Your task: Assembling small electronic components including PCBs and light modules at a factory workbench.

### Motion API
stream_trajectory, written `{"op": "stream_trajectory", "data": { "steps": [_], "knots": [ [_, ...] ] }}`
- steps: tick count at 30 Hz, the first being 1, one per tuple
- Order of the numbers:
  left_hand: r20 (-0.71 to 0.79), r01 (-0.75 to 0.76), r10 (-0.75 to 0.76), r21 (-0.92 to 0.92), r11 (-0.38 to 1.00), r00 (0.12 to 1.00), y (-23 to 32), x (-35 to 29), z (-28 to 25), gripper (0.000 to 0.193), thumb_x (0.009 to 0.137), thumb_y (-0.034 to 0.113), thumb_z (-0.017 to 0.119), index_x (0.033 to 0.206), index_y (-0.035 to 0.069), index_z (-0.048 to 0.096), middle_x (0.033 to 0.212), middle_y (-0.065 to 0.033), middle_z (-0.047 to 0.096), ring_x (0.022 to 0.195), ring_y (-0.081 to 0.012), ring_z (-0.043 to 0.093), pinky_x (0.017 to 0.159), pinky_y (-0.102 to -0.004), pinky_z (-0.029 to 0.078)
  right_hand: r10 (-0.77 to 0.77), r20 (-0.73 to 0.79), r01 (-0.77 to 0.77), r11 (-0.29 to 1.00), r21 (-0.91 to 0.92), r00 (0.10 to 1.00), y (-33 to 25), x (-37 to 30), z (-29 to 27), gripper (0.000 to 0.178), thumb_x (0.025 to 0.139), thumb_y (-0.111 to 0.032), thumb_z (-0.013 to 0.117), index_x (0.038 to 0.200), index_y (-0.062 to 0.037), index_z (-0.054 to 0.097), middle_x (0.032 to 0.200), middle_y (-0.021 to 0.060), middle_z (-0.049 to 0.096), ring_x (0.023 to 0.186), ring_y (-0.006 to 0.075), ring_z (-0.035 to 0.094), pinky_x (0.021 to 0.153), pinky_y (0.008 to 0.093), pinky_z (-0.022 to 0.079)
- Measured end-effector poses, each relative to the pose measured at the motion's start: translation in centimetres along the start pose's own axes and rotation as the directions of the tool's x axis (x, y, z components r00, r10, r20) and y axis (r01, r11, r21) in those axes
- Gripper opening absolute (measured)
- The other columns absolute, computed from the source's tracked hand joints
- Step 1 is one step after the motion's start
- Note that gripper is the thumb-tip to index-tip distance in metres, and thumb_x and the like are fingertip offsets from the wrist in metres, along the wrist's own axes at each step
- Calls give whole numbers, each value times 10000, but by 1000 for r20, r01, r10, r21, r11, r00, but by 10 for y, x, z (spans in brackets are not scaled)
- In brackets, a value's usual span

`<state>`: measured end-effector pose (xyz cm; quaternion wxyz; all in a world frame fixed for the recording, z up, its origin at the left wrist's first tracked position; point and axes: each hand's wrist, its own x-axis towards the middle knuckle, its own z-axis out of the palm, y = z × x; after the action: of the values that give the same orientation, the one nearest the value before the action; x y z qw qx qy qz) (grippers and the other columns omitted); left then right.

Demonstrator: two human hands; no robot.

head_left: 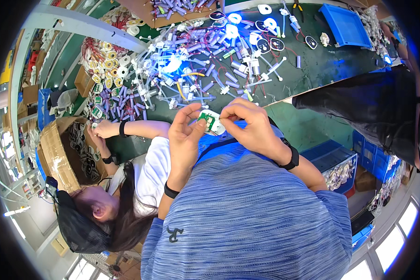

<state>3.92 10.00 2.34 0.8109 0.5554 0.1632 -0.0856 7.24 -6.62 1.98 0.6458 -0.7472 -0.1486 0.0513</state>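
Note:
In front of my chest, my left hand (pixel 184 135) holds a small white oval plastic cover (pixel 218 129) between thumb and fingers. A green circuit board (pixel 205 120) sits on the cover, with my left thumb against it. My right hand (pixel 248 125) is closed in a pinch at the cover's right edge; what lies between its fingertips is too small to make out. Beyond both hands, a heap of purple cylindrical batteries (pixel 209 70) with red wires and white plastic fittings covers much of the green worktable (pixel 312 70). Several lights glow blue in the heap.
At my left, a co-worker in a white top (pixel 149 163) reaches beside a cardboard box (pixel 60 158) of wired parts. A blue tray (pixel 345 28) lies at the far right. Another person's dark clothing (pixel 359 109) is at right, above blue bins (pixel 329 161). Wired round parts (pixel 108 65) hang over the table's left.

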Motion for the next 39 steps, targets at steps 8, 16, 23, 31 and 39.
{"op": "stream_trajectory", "data": {
  "steps": [8,16,23,31,39],
  "knots": [
    [4,22,-22,-37,999,1000,-1,-3,5,270,884,78,497,1124,-36,448,997,-96,559,884,-139,569,742,-253,485,-223,-51,210,960,-184,974,-6,3,-1,110,679,-8,646,773,-18,590,753,75,505,697,227,507,591,320,407],
    [57,37,-35,-38,999,998,4,-9,14,286,908,108,456,1152,-31,404,1007,-116,568,898,-172,585,751,-309,530,-310,-65,281,918,-279,948,-7,5,0,114,660,5,659,749,-22,593,721,72,511,670,220,497,586,304,392],
    [39,-8,4,88,996,999,5,-13,17,296,914,104,448,1172,-40,429,1033,-107,565,924,-154,572,763,-288,522,-265,1,253,919,-302,964,-11,6,-3,93,674,-6,646,739,-22,581,704,76,515,656,229,505,568,320,396],
    [31,-197,197,289,937,980,5,-18,21,264,896,56,474,1137,-53,472,979,-92,579,864,-117,569,758,-253,496,-297,-30,277,917,-287,954,-8,4,7,99,686,9,624,746,-16,549,675,89,518,600,243,517,529,330,409],
    [15,-238,255,415,878,967,9,-23,16,264,894,47,477,1138,-55,473,983,-92,580,869,-108,557,758,-243,484,-443,-62,406,862,-303,894,-9,6,19,102,692,28,610,761,-4,543,676,87,512,594,240,520,513,312,418]
  ]
}}
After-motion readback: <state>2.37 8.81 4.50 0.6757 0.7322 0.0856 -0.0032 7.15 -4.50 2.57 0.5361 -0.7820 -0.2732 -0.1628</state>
